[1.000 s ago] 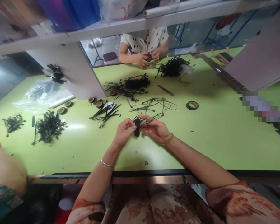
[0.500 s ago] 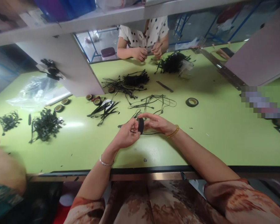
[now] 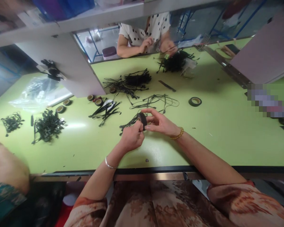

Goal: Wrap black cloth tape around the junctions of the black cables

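A small roll of black tape (image 3: 142,119) is held upright between both hands just above the green table (image 3: 217,126). My right hand (image 3: 160,121) grips the roll with thumb and fingers round it. My left hand (image 3: 132,137) is curled into a pinch against the roll's left side, where thin black wires (image 3: 127,123) trail off to the left. A loose tangle of black wires (image 3: 156,101) lies just beyond the hands.
Across the table a person in a dotted top (image 3: 146,30) handles wires beside a black pile (image 3: 174,63). More wire bundles (image 3: 47,125) and tape rolls (image 3: 195,101) dot the table. A white shelf post (image 3: 68,66) stands at the left. Another person's arm (image 3: 4,167) shows at the far left.
Both hands have shifted slightly up the table with the tape roll, which has turned from edge-on to show its round face. The person opposite has moved their hands apart.
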The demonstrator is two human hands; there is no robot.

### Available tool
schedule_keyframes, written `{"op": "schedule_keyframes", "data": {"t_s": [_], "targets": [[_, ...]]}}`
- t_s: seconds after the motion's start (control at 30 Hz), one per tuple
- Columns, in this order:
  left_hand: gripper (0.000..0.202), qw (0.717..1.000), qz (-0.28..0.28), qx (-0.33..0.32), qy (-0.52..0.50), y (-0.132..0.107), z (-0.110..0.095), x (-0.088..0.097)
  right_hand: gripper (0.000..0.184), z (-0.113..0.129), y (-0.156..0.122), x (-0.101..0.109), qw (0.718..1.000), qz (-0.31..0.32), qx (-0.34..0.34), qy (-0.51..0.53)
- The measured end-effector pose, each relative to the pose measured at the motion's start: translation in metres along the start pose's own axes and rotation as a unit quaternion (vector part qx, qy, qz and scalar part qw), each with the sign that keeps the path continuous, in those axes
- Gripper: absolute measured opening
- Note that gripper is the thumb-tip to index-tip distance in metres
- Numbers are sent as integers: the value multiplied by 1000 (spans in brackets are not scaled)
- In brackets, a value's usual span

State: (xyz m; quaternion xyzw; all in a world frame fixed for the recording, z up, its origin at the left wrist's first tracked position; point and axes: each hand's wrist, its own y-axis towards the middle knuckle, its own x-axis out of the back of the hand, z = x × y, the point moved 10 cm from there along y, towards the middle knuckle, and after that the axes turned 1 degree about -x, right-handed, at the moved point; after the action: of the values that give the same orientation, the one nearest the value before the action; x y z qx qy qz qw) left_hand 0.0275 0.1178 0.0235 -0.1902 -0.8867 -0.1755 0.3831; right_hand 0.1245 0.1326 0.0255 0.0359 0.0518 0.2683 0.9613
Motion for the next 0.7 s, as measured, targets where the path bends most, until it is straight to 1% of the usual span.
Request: {"op": "schedule_keyframes", "data": {"t_s": [0.03,0.1,0.13,0.17,0.23,0.3,0.37,0.43,0.5,0.57,0.63,0.7], "targets": [[21,1000,-12,-3,21,0,0,0,65,-3,0,2,999,-46,-3,25],[20,998,-35,0,51,1,3,0,60,-9,-2,8,988,-138,-9,64],[20,997,-47,6,60,1,5,0,59,-11,-4,9,982,-171,-11,76],[20,996,-56,16,65,2,8,1,58,-13,-6,10,976,-198,-12,88],[20,994,-77,45,61,1,16,3,60,-15,-8,12,967,-228,-9,110],[21,990,-109,78,35,-1,25,9,57,-16,-9,13,962,-241,-5,125],[22,984,-147,99,-17,-3,32,15,46,-18,-10,15,959,-255,-4,126],[24,974,-181,102,-92,-6,36,20,40,-19,-12,19,954,-275,1,118],[24,957,-201,103,-183,-6,39,23,40,-18,-13,19,955,-277,7,108],[21,932,-196,123,-278,-3,45,20,40,-16,-11,12,964,-247,8,99],[17,901,-161,169,-366,0,52,9,39,-15,-9,4,974,-209,-1,88],[15,868,-124,221,-426,1,58,-3,41,-15,-8,-2,980,-181,-5,79]]}}
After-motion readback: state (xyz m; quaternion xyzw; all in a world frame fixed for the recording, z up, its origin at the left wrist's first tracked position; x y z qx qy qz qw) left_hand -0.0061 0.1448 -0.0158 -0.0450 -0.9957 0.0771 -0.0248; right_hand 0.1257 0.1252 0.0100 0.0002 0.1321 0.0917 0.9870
